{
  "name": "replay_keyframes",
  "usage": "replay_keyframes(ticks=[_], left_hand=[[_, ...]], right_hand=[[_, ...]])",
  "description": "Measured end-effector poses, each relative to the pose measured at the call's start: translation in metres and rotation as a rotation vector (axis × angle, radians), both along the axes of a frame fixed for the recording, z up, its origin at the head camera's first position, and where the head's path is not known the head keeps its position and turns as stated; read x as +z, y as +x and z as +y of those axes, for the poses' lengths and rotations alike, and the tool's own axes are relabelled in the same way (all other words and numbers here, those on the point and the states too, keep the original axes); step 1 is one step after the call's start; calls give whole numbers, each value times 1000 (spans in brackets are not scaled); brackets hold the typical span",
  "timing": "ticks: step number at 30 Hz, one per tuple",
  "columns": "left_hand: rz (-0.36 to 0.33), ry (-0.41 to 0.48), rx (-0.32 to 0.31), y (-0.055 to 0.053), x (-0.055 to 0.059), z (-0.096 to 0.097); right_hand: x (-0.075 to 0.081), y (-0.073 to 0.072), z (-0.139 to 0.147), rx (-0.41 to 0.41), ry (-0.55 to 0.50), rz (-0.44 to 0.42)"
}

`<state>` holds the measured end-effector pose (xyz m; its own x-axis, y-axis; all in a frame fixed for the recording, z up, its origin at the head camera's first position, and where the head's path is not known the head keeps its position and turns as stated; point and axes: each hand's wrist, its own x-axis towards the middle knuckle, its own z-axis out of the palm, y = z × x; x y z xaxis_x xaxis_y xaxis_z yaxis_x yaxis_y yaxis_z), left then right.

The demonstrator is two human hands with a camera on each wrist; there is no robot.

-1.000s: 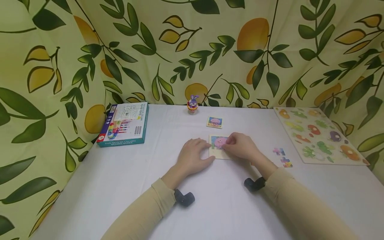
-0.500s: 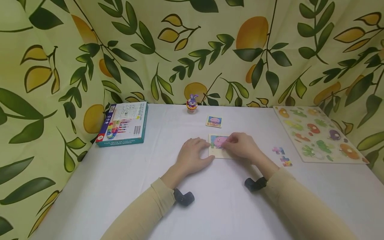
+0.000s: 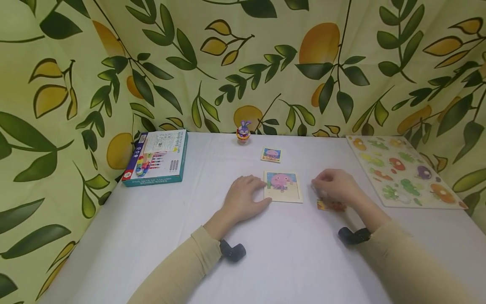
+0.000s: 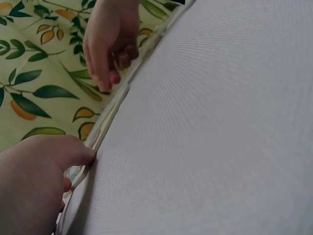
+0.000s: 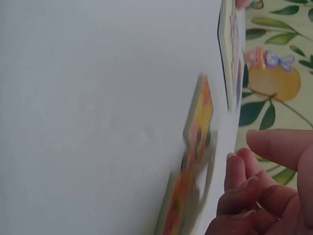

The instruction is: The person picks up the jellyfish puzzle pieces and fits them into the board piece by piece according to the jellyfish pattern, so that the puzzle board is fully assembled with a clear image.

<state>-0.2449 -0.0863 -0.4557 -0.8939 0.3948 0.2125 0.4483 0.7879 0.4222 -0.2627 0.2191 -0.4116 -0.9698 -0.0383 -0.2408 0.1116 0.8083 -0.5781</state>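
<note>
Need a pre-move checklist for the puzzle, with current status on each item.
1. Puzzle board steadied: ok, left hand touches its left edge.
2. Picture complete: not ok, the near part of the board is bare.
3. Right hand, grip free: looks ok, no piece visible in it.
4. Loose pieces within reach: looks ok, the right hand is close by them.
5. Best-fitting piece identified: cannot tell, the pieces are blurred and partly hidden by the right hand.
6. Picture card in sight: ok, uncovered beyond the board.
</note>
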Motion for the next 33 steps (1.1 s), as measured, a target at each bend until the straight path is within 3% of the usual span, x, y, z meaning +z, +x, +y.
replay_keyframes(ticks=[5,14,26,33], left_hand=[[-2,-2,1,0,0,0],[-9,-4,-1,1,1,0],[-6,-1,-1,2,1,1],[-2,-1,1,1,1,0]], right_hand=[[0,2,33,28,36,33],[0,8,73,-9,60,21],[6,19,91,-17,180,-1],[11,22,87,-42,186,-57]])
